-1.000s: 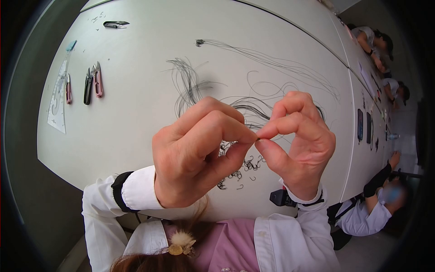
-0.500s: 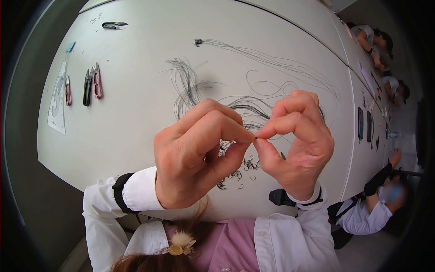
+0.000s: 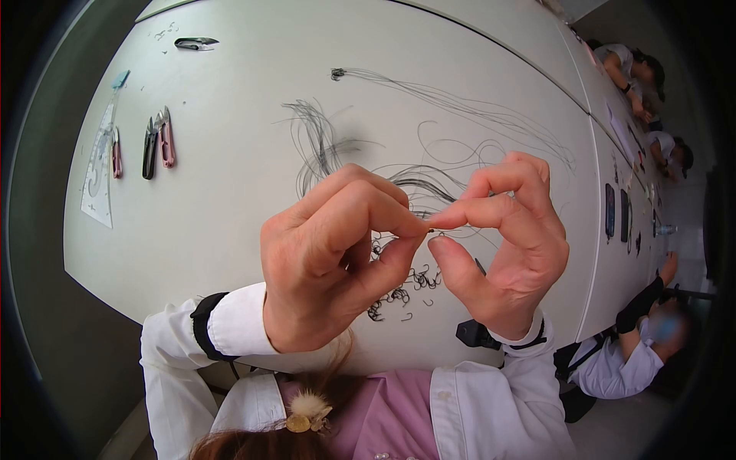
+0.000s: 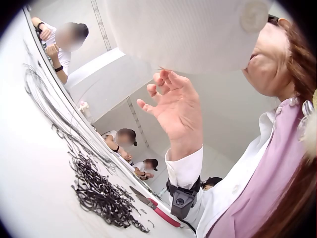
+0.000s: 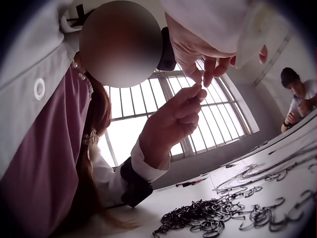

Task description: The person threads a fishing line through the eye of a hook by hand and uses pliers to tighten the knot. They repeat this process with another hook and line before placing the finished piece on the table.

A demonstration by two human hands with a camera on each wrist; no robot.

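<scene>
Pinching a tiny dark piece (image 3: 431, 231) at its fingertips, left grip (image 3: 337, 261) meets the parted right grip (image 3: 512, 245).

White sleeves (image 3: 244, 319), black wrist straps (image 3: 204, 326).

The pale table (image 3: 238, 146) carries thin dark lines (image 3: 429, 184) in the centre of the head view, with black hooks (image 3: 399, 294) below them. At the left lie snips (image 3: 166, 146) and a clear triangle ruler (image 3: 98, 172); other snips (image 3: 195, 44) lie upper left.
</scene>
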